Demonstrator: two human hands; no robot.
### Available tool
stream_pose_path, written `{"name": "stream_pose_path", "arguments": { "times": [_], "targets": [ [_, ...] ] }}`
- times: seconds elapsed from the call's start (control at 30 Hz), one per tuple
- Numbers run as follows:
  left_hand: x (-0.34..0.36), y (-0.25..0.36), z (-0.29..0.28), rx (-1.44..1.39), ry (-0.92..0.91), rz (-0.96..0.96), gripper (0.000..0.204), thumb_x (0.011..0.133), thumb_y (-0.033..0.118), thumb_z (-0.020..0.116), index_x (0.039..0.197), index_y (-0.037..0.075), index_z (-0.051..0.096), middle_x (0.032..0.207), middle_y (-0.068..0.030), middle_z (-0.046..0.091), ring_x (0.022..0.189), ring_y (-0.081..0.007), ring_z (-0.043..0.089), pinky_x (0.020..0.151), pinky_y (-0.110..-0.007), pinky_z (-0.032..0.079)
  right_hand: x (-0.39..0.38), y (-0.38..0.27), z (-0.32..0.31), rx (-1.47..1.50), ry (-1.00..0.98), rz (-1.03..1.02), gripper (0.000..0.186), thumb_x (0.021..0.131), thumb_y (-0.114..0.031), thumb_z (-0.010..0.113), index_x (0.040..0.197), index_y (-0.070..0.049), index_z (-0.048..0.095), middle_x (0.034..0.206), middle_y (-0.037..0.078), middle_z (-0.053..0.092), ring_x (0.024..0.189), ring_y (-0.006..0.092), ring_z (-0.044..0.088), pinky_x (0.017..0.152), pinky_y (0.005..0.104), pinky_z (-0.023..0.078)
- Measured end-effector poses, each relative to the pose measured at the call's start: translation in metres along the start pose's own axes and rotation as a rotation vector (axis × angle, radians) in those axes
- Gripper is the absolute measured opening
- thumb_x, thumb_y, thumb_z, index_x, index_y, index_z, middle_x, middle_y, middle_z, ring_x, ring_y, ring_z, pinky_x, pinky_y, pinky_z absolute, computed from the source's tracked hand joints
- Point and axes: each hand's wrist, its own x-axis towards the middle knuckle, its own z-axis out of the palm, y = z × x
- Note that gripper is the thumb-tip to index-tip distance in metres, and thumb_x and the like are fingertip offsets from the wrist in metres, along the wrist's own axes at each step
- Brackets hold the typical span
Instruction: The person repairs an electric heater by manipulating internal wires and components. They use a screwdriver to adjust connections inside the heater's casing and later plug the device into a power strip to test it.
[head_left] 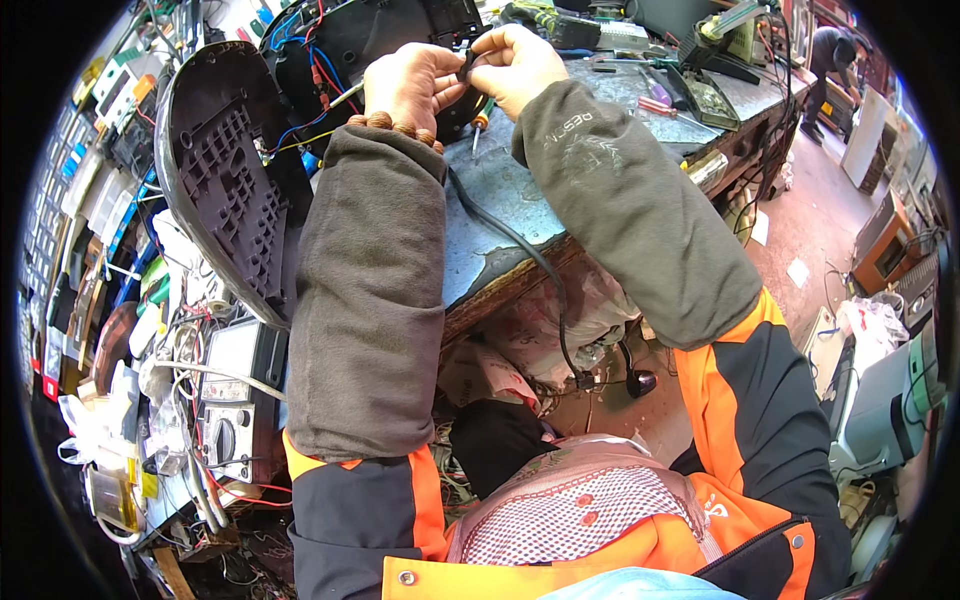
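My left hand [405, 85], with a brown bead bracelet at the wrist, and my right hand [515, 68] meet at the far side of the bench. Their closed fingers pinch a small black part [467, 66] between them; its exact kind is too small to make out. Just behind my hands lies an opened black appliance housing [375, 38] with red, blue and yellow wires. To the left, a dark plastic cover [222, 165] with a grid of slots leans on its edge. Below my fingers rests a screwdriver [481, 119] with a yellow and orange handle.
A dark power cord [520, 240] drops over the front edge of the worn blue bench [478, 262]. At lower left stands an analog multimeter [230, 430] among tangled wires. Tools and parts crowd the bench's far right. Another person [832, 62] bends over in the distance.
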Motion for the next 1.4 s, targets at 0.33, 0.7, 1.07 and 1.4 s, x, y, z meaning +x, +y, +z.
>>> {"name": "stream_pose_path", "arguments": {
  "times": [0.33,0.7,1.07,1.4],
  "targets": [
    [0.000,0.001,-0.001,-0.104,-0.014,-0.024,0.019,0.084,-0.003,0.074,0.102,-0.007,0.070,0.098,-0.0162,0.071,0.085,-0.0252,0.071,0.082,-0.037,0.062,0.002,-0.008,-0.005,-0.117,-0.090,0.243,0.030,0.100,-0.029,0.074,0.109,-0.001,0.074,0.090,0.008,0.077,0.079,0.0172,0.073,0.076,0.0335,0.061],
    [-0.004,0.001,0.000,-0.119,-0.019,-0.005,0.028,0.083,-0.006,0.076,0.110,-0.012,0.069,0.103,-0.0188,0.071,0.084,-0.0271,0.072,0.081,-0.038,0.062,-0.001,-0.014,-0.005,0.091,-0.156,0.339,0.025,0.104,-0.025,0.072,0.114,-0.002,0.073,0.097,0.007,0.076,0.079,0.0131,0.072,0.071,0.0271,0.061],
    [-0.003,-0.001,-0.002,-0.106,-0.027,0.020,0.031,0.085,-0.005,0.076,0.114,-0.013,0.068,0.105,-0.0198,0.071,0.087,-0.0282,0.072,0.080,-0.038,0.062,0.000,-0.005,-0.005,0.238,-0.137,0.325,0.020,0.100,-0.013,0.078,0.115,0.000,0.074,0.101,0.010,0.077,0.085,0.0162,0.075,0.075,0.0278,0.064],
    [-0.006,0.002,0.003,-0.062,-0.014,-0.004,0.036,0.087,-0.005,0.075,0.121,-0.014,0.068,0.105,-0.0188,0.071,0.086,-0.0257,0.071,0.083,-0.037,0.061,0.001,-0.007,-0.008,0.251,-0.135,0.375,0.020,0.097,-0.010,0.082,0.113,0.000,0.076,0.101,0.011,0.078,0.085,0.0173,0.076,0.076,0.0288,0.065]
  ]
}}
